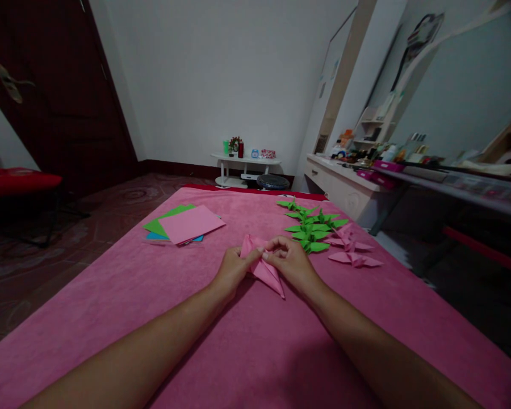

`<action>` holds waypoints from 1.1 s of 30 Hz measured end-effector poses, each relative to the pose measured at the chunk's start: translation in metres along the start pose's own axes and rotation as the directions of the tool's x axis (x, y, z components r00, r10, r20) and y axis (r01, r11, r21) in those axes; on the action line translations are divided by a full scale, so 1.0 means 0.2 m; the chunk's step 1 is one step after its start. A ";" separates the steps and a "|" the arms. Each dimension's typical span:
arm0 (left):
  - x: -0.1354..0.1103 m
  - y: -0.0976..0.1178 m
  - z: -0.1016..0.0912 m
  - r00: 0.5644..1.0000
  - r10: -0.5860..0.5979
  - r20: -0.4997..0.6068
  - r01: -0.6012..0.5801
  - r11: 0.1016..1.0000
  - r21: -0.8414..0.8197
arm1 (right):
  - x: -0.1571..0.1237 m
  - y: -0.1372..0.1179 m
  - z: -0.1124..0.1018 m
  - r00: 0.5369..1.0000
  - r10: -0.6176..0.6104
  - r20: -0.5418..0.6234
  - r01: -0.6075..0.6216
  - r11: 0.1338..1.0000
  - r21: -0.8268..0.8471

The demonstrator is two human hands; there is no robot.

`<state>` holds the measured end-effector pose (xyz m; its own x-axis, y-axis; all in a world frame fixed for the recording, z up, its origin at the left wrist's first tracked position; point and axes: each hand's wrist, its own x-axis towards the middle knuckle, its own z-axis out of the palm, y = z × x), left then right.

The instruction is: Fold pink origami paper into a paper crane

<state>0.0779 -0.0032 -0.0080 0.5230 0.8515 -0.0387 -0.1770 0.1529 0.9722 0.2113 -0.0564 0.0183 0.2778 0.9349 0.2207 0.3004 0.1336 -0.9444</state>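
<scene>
A partly folded pink paper piece (267, 274) lies on the pink cloth (153, 318) in front of me, with a long point toward me. My left hand (232, 268) pinches its left side, and my right hand (290, 259) presses and pinches its upper right part. Both hands touch the paper and each other's fingertips are close. To the right lie several folded green paper cranes (310, 230) and two or three pink paper cranes (352, 250). To the left sits a stack of flat paper sheets (186, 225), pink on top, green and blue beneath.
The pink cloth covers a wide surface reaching the frame's bottom. Beyond it stand a small white table (244, 165) with small items, a dark round stool (272, 182), a cluttered desk (344, 182) at the right, a dark door (55, 91) and a red seat (17, 182) at the left.
</scene>
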 end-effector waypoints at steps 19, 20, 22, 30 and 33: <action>0.06 0.16 -0.11 0.820 0.530 0.216 -0.556 0.650 0.518 | 0.07 0.03 -0.10 0.983 0.172 0.063 -0.180 0.974 0.140; 0.06 0.18 -0.12 0.801 0.534 0.271 -0.583 0.594 0.554 | 0.06 0.01 -0.11 0.981 0.178 0.083 -0.188 0.974 0.129; 0.06 0.21 -0.15 0.752 0.523 0.400 -0.648 0.479 0.593 | 0.05 -0.01 -0.12 0.975 0.192 0.114 -0.205 0.972 0.114; 0.09 0.27 -0.23 0.597 0.446 0.667 -0.786 0.157 0.598 | 0.03 -0.01 -0.14 0.934 0.265 0.239 -0.302 0.944 0.134; 0.07 0.28 -0.23 0.574 0.391 0.719 -0.802 0.090 0.591 | 0.03 0.01 -0.14 0.923 0.256 0.286 -0.300 0.946 0.122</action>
<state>0.0377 0.0408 0.0349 0.8307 0.1876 0.5242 0.0569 -0.9652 0.2552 0.2401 -0.0594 0.0253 0.0729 0.9915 -0.1079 0.0895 -0.1143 -0.9894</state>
